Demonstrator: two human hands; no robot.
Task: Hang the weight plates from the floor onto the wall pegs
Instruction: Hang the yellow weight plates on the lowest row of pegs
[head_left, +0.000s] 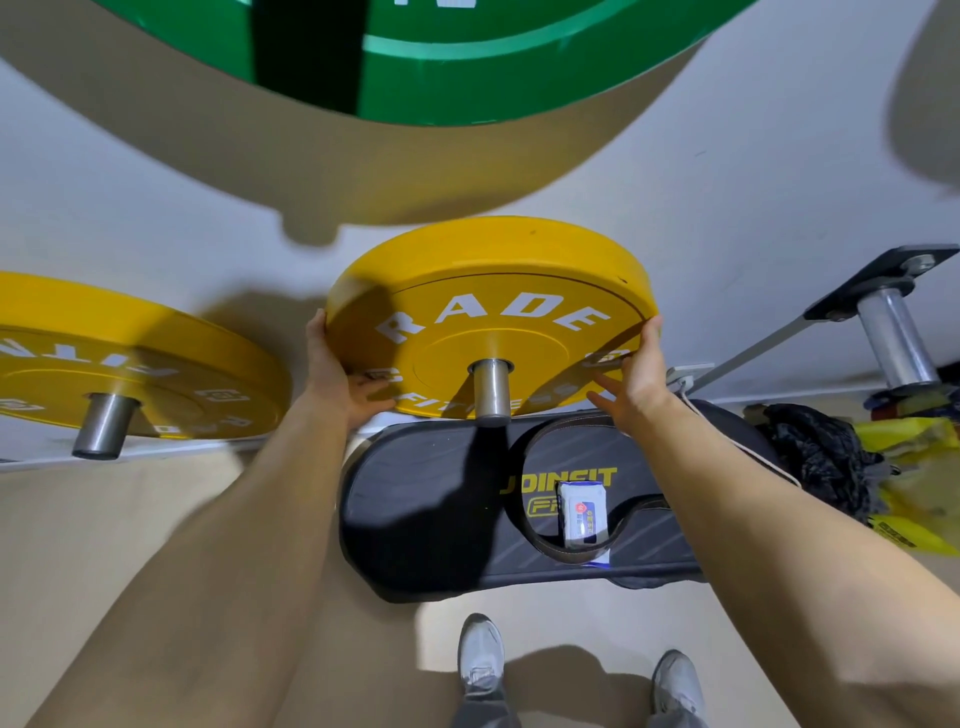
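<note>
Head view: yellow plate (488, 312) sat on the centre peg (491, 387), with the peg end through the hub. Best move, likely: push both sides evenly, no tilt, seat it home. Left hand (337, 374) at the plate's 8 o'clock, right hand (631, 374) at 4 o'clock. Each gripped the rim, thumb over the edge, fingers (366, 389) spread on the face.

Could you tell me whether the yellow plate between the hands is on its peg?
On: the peg sticks out through the centre hole of the yellow plate.
</note>
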